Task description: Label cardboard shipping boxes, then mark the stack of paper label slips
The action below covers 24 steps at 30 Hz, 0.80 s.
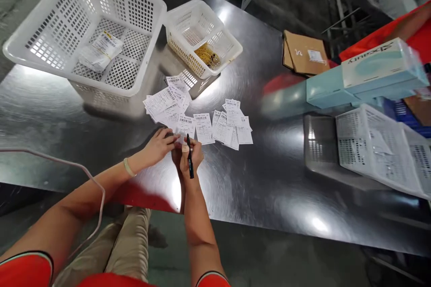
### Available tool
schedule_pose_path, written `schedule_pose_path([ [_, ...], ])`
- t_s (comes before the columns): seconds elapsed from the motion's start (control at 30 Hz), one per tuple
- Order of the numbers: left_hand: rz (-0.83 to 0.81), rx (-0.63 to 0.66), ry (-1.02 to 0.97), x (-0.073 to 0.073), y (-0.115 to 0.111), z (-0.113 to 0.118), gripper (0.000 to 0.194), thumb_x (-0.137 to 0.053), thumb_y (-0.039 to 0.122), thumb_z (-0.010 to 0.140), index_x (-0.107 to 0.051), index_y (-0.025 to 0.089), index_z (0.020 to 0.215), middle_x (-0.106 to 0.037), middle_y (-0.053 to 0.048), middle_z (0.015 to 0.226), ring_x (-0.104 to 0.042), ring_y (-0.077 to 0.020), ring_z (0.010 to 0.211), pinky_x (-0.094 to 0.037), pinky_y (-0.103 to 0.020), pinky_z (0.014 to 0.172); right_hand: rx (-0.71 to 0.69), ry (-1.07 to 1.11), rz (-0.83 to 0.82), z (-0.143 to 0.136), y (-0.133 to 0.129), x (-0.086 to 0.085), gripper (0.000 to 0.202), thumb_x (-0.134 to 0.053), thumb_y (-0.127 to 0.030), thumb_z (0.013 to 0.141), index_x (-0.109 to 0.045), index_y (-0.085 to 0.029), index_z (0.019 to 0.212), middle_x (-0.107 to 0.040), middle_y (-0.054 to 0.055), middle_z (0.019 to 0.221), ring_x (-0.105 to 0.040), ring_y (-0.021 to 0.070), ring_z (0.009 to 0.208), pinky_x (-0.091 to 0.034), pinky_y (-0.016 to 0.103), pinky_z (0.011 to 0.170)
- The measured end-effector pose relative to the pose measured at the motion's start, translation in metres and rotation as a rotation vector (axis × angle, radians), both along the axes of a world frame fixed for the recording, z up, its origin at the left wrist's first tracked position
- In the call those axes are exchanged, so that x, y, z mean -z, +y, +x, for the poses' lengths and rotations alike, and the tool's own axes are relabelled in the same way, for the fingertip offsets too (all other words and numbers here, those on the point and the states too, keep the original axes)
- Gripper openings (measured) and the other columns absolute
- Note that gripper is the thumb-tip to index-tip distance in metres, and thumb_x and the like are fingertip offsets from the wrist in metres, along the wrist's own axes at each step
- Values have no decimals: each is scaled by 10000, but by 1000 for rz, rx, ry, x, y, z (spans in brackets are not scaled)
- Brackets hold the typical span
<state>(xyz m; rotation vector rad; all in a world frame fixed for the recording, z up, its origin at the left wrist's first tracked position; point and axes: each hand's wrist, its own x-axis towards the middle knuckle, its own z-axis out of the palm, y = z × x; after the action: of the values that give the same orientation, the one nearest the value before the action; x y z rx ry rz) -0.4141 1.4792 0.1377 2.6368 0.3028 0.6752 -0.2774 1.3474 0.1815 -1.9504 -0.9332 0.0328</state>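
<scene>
My right hand (pixel 191 156) is closed around a black pen (pixel 190 161), held at the lower edge of a printed white slip (pixel 186 125). Beside it on the left, my left hand (pixel 162 145) rests with its fingers spread, the fingertips at the same slip's lower left. A fanned pile of slips (pixel 166 103) lies just above my left hand. Right of the pen are a single slip (pixel 204 128) and an overlapping group of slips (pixel 232 125). The pen's tip is too small to make out against the paper.
On the steel table (pixel 262 179), a large white basket (pixel 148 6) holds a packet; a smaller basket (pixel 232 47) holds yellow bands. Cardboard (pixel 306 54), light-blue boxes (pixel 325 87), another basket (pixel 353 139) and a person's arm (pixel 409 24) are right. A cable (pixel 67 161) crosses left.
</scene>
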Motion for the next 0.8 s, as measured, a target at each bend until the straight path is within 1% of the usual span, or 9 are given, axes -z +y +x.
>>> schedule_pose_path([
  [0.1, 13, -20, -11, -8, 1, -5, 450, -615, 2, 1060, -805, 213, 1409, -770, -130, 1485, -661, -316, 1381, -643, -480, 1140, -41, -104, -83, 6, 2, 5, 473, -475, -624, 1157, -696, -208, 1108, -761, 83, 927, -708, 228, 809, -579, 351, 775],
  [0.17, -30, -86, 16, -17, 8, -6, 452, -581, 0, 1066, -805, 190, 1409, -800, -149, 1340, -688, -302, 1275, -667, -439, 1037, 5, -163, -108, 15, 4, 7, 486, -444, -623, 1176, -689, -207, 1119, -754, 92, 936, -703, 235, 834, -589, 366, 803],
  [0.23, -67, -120, 63, -25, 15, -3, 433, -571, 14, 1069, -809, 168, 1396, -805, -158, 1256, -697, -309, 1212, -664, -445, 994, 56, -213, -108, 24, 6, 7, 513, -414, -627, 1190, -688, -195, 1154, -759, 112, 983, -712, 251, 893, -601, 391, 850],
  [0.37, -76, -96, 151, -34, 17, 10, 421, -582, 85, 1102, -772, 152, 1472, -785, -178, 1391, -696, -328, 1291, -645, -467, 1015, 166, -299, -67, 36, 8, 3, 602, -360, -724, 1175, -671, -210, 1129, -747, 149, 1063, -709, 289, 994, -599, 441, 899],
  [0.47, -83, -97, 167, -27, 12, 10, 332, -598, 135, 1128, -817, 161, 1376, -799, -171, 1413, -709, -327, 1341, -658, -477, 1045, 232, -232, -33, 31, 5, -1, 674, -306, -829, 1131, -609, -253, 956, -652, 76, 849, -613, 251, 792, -538, 391, 747],
  [0.57, -104, -97, 113, -14, 9, 2, 278, -611, 137, 1133, -854, 173, 1263, -835, -146, 1372, -729, -319, 1353, -667, -508, 1128, 199, 14, -16, 19, 4, -3, 653, -313, -809, 1126, -529, -278, 814, -492, -20, 650, -465, 189, 629, -425, 324, 612],
  [0.67, -104, -88, 49, -6, 9, -6, 309, -567, 134, 1158, -852, 168, 1274, -845, -139, 1377, -729, -309, 1384, -664, -501, 1181, 115, 218, 23, 10, 9, -6, 573, -516, -744, 1079, -626, -241, 826, -536, -36, 643, -486, 164, 625, -448, 302, 622],
  [0.73, -75, -41, 6, -4, 9, -10, 335, -529, 145, 1180, -846, 156, 1289, -847, -137, 1379, -724, -303, 1405, -656, -476, 1204, 71, 256, 43, 8, 15, -8, 493, -648, -679, 1023, -699, -218, 857, -597, -29, 678, -526, 160, 642, -484, 302, 645],
  [0.8, -55, 11, -8, -3, 8, -11, 350, -513, 148, 1185, -844, 154, 1299, -848, -133, 1382, -716, -299, 1426, -642, -461, 1230, 65, 223, 45, 6, 20, -8, 431, -690, -601, 1000, -694, -222, 794, -589, -32, 660, -528, 157, 631, -482, 301, 631],
])
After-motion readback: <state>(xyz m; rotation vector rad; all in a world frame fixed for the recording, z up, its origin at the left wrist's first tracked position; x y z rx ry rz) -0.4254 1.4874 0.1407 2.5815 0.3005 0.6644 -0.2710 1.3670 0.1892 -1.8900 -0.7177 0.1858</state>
